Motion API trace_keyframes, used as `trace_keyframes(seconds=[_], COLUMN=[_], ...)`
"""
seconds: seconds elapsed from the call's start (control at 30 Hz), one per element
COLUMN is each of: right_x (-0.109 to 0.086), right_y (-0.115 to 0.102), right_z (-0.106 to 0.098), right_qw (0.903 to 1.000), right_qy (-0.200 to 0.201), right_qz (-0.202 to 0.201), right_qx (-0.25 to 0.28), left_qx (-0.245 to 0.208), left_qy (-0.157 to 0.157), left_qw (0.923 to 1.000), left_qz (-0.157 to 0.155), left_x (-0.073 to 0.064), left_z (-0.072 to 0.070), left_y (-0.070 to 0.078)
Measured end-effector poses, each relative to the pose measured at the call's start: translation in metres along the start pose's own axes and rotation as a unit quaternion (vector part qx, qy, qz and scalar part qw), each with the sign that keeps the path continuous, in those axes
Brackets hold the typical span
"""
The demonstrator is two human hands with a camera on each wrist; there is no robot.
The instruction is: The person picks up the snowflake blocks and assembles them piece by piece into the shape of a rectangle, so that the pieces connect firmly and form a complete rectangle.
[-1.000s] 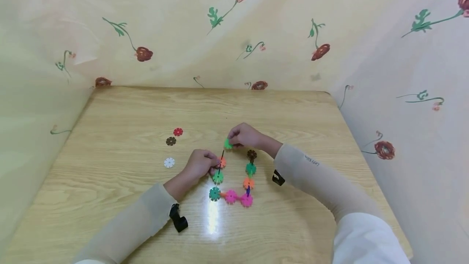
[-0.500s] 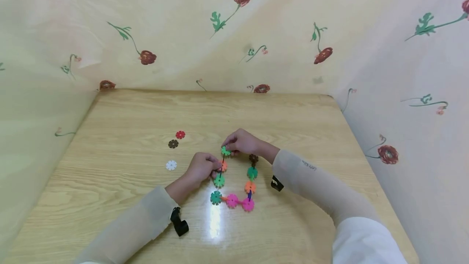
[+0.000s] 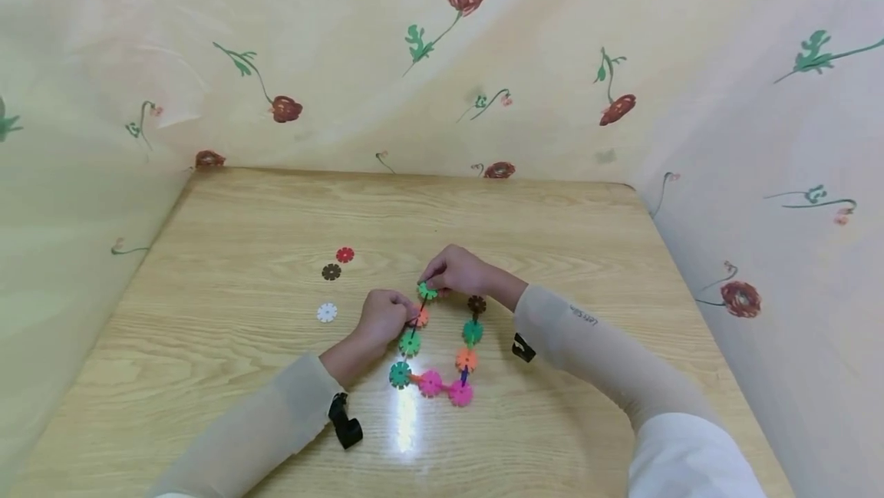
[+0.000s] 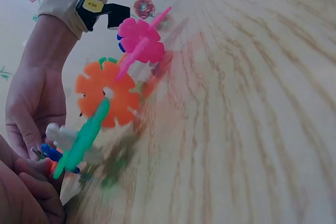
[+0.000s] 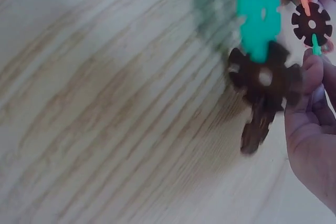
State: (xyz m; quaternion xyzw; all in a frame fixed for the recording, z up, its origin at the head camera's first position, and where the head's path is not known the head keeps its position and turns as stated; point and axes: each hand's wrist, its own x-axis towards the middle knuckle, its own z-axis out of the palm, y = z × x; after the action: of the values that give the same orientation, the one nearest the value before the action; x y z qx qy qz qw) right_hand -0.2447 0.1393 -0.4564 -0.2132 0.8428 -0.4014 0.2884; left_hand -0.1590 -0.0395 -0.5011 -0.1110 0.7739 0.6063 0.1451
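Note:
A chain of slotted plastic flower discs bends into a U on the table. My left hand [image 3: 383, 319] pinches the coral disc [image 3: 421, 317] on its left arm. At the far end of that arm, my right hand [image 3: 459, 269] pinches a green disc [image 3: 427, 291] between thumb and fingers, partly covering it. In the right wrist view this green disc [image 5: 315, 44] meets a dark disc [image 5: 312, 23] edge-on at the fingertips. Pink discs [image 3: 430, 384] form the near side. The right arm carries an orange disc [image 3: 466, 360], a teal disc [image 3: 473, 331] and a brown disc [image 3: 476, 304] at its tip.
Three loose discs lie left of the hands: red [image 3: 344, 255], brown [image 3: 331, 272] and white [image 3: 327, 312]. The wooden table [image 3: 552, 229] ends at a flower-patterned cloth [image 3: 331, 45] at the back and sides. Each wrist bears a black strap mount [image 3: 345, 423].
The right hand has come closer to the left hand, bringing the green disc nearer the coral one. The chain's near side has swung slightly left. The head view has shifted a little.

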Motion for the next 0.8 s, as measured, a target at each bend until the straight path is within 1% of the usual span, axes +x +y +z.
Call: trace_keyframes(seconds=[0.17,0.23,0.3,0.37,0.43,0.5,0.57,0.63,0.7,0.77,0.8], right_x=[0.006,0.012,0.023,0.038,0.056,0.073,0.089,0.104,0.117,0.127,0.132], right_y=[-0.003,-0.006,-0.012,-0.023,-0.039,-0.053,-0.066,-0.075,-0.082,-0.089,-0.091], right_z=[-0.004,-0.01,-0.016,-0.02,-0.018,-0.01,0.003,0.018,0.031,0.042,0.046], right_qw=[0.9987,0.996,0.9922,0.9863,0.9769,0.9619,0.9442,0.923,0.9026,0.8822,0.874], right_qy=[-0.02,-0.035,-0.04,-0.04,-0.036,-0.041,-0.053,-0.064,-0.066,-0.062,-0.056], right_qz=[0.002,0.006,0.0,-0.019,-0.045,-0.062,-0.063,-0.056,-0.053,-0.067,-0.079], right_qx=[-0.047,-0.082,-0.118,-0.159,-0.206,-0.263,-0.319,-0.375,-0.422,-0.462,-0.476], left_qx=[-0.003,-0.006,-0.014,-0.019,-0.019,-0.014,-0.011,-0.011,-0.014,-0.023,-0.028], left_qy=[-0.003,-0.01,-0.018,-0.02,-0.023,-0.024,-0.033,-0.041,-0.048,-0.049,-0.047], left_qw=[1.0,0.9999,0.9997,0.9996,0.9994,0.9992,0.9987,0.9983,0.9978,0.9975,0.9974], left_qz=[-0.005,-0.005,-0.005,0.003,0.017,0.028,0.037,0.041,0.044,0.047,0.047], left_x=[0.001,0.002,0.002,0.003,0.004,0.005,0.005,0.005,0.004,0.004,0.004], left_z=[-0.002,-0.002,-0.002,-0.004,-0.004,-0.004,-0.003,-0.002,-0.001,-0.001,-0.001], left_y=[0.002,0.004,0.005,0.006,0.004,0.002,0.0,-0.003,-0.004,-0.003,-0.003])
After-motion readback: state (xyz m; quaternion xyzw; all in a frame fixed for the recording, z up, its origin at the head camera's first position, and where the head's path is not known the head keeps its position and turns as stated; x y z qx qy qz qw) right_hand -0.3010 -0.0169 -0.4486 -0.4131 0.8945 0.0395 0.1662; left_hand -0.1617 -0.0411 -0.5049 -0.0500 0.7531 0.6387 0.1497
